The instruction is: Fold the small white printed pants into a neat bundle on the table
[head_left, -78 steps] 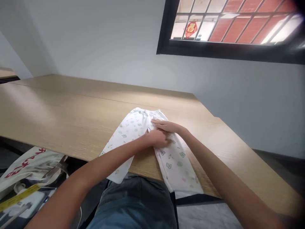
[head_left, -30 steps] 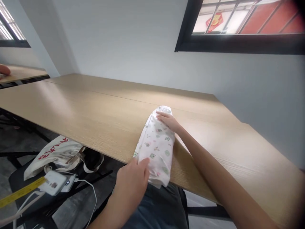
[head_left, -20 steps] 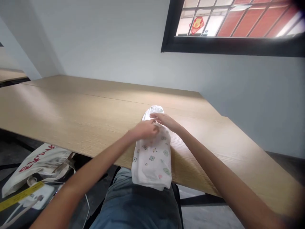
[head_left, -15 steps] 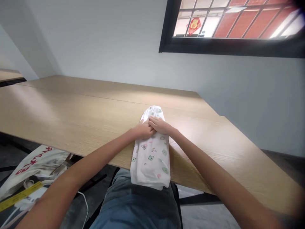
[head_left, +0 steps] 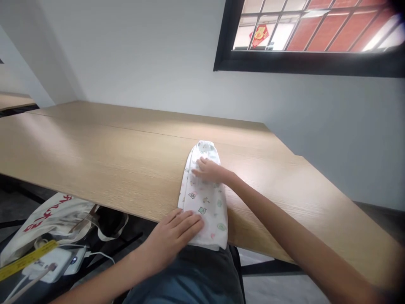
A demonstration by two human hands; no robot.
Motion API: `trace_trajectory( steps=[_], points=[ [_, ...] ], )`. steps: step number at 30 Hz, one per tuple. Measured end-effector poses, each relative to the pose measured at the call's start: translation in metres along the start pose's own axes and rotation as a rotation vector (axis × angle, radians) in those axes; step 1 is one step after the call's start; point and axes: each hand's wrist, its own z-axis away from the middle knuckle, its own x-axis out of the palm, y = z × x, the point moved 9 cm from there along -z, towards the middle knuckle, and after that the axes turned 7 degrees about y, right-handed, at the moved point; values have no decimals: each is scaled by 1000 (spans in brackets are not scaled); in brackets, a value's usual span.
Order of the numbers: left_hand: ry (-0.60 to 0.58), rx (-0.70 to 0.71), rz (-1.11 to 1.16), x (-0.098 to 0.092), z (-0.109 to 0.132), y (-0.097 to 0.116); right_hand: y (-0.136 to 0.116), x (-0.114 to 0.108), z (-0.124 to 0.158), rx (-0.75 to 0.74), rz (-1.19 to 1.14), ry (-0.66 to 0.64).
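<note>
A white cloth [head_left: 210, 202] printed with small green and pink animal figures lies folded lengthwise, narrow gathered end at the far side, wide end hanging over the table's front edge. My right hand [head_left: 210, 169] rests on its upper part, fingers apart and pointing left. Near the lower left of the cloth, my left hand [head_left: 179, 228] lies flat with its fingers spread over the fabric. Neither hand grips the cloth.
The light wood table [head_left: 126, 156] meets a pale wall at the back. Below its left edge are a white bag [head_left: 50, 215] with red lettering, a yellow strip [head_left: 28, 259], a white power strip [head_left: 47, 266] and cables. My legs are under the front edge.
My left hand has parted from the right and moved down toward me, onto the cloth's lower left. My right hand stays on the upper part, fingers now more spread.
</note>
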Motion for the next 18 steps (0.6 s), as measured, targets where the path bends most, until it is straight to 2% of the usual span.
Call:
trace_trajectory(
  steps=[2, 3, 5, 7, 10, 13, 15, 18],
  points=[
    [180, 38, 7, -8, -4, -4, -32, -4, 46, -109, -43, -56],
    [237, 62, 36, -11, -6, -4, -48, -8, 69, -159, -73, -43],
    [273, 99, 95, -15, -8, -5, -71, -11, 112, -189, -86, -45],
    [251, 132, 139, -18, -12, -5, -91, -19, 143, -262, -84, 60],
    [234, 126, 191, -29, -19, -9, -100, -31, 161, -270, -35, 239],
    [231, 90, 273, -54, -26, -8, -104, -49, 169, -242, -116, 331],
    [217, 82, 364, -77, -26, 1, -112, -61, 179, -221, -232, 322],
    [212, 94, 459, -111, -20, 20, -130, -66, 200, -201, -401, 204]
  ],
)
